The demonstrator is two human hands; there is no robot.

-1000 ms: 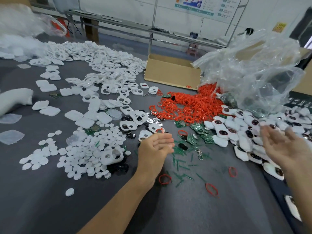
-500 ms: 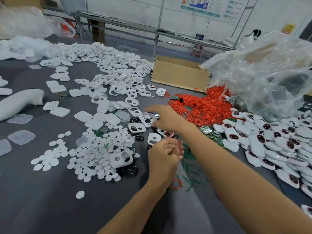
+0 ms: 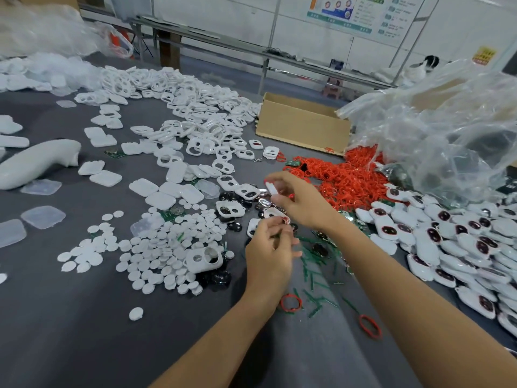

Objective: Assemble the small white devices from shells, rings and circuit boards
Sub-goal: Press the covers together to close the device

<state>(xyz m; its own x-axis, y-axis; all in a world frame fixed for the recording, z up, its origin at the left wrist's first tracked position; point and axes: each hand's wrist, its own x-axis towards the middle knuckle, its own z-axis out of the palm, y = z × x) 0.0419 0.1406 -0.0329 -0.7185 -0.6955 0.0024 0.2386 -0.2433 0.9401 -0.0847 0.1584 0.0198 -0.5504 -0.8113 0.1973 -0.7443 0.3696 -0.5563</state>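
1. Nearest the viewer, on the near side of the heap of red rings [image 3: 347,180], a grey cloth table [image 3: 84,331] carries a loose ring [image 3: 291,302] and scattered green strips [image 3: 316,275]. The cloth looks likely to stop small parts from skidding.
2. The left hand [image 3: 268,253] hovers near the heap's near-left corner. Its fingers are curled inward, and I cannot tell whether they pinch anything.
3. The right hand [image 3: 300,201] is just left of the heap. Its thumb and fingertips pinch a small white shell [image 3: 272,189] and hold it clear of the table.
4. The shell looks light, stiff and smooth, with thin moulded walls and cut-out holes. It is probably best held by its outer edges, with gentle pressure, since it could slip or flex.
5. The rings look soft and stretchy, and seem apt to tangle, so lifting one at a time seems wise.
6. Left of the heap lie white discs [image 3: 167,247]. Farther left a circuit board [image 3: 114,153] sits flat and is probably best handled by its edges.
7. Right of the heap spreads a pile of finished devices [image 3: 447,239].
8. Beyond the heap to the left runs a long drift of empty shells [image 3: 195,113].
9. Directly behind the heap stand a cardboard box [image 3: 302,127] and a crumpled plastic bag [image 3: 447,130].
10. Farthest off are metal benches [image 3: 223,43] and a poster [image 3: 344,12] on a white wall.
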